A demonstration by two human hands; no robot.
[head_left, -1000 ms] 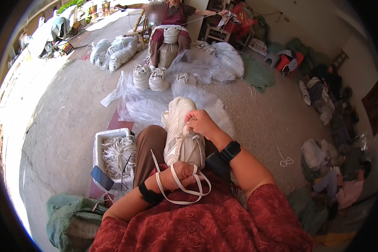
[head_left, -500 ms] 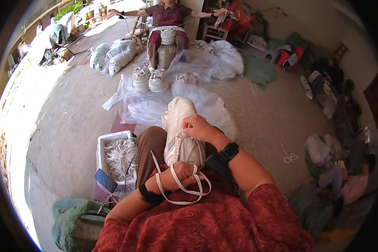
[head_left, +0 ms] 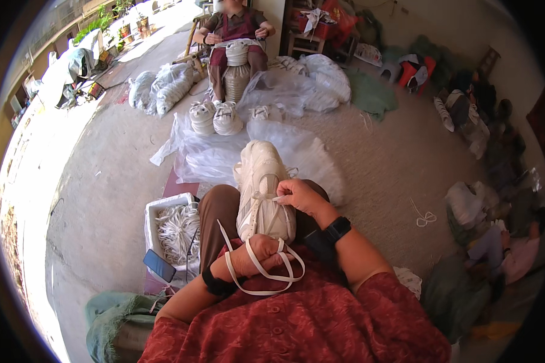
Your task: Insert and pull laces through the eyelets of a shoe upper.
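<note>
A cream sneaker point(head_left: 264, 163) stands between my knees, its toe pointing away from me. A flat white shoelace point(head_left: 266, 196) crosses its upper part. At the right side of that crossing, my right hand point(head_left: 304, 196) pinches the shoelace between thumb and fingers. My left hand point(head_left: 255, 255) is curled at the near end of the sneaker, closed on a length of the lace. From it a wide loop hangs over my red shirt, and a free tip sticks up at its left. The inside of the shoe is mostly hidden from view.
To my left is a white foam box point(head_left: 153, 222) of loose shoelaces, with a phone point(head_left: 159, 265) on its edge. Several laced sneakers point(head_left: 227, 118) and clear plastic sheeting point(head_left: 209, 154) lie ahead. A person point(head_left: 239, 30) sits beyond, and others sit at the right.
My right hand has moved slightly right and nearer, and the lace now shows across the sneaker. My left hand stays put. The person opposite has drawn both outstretched arms inward.
</note>
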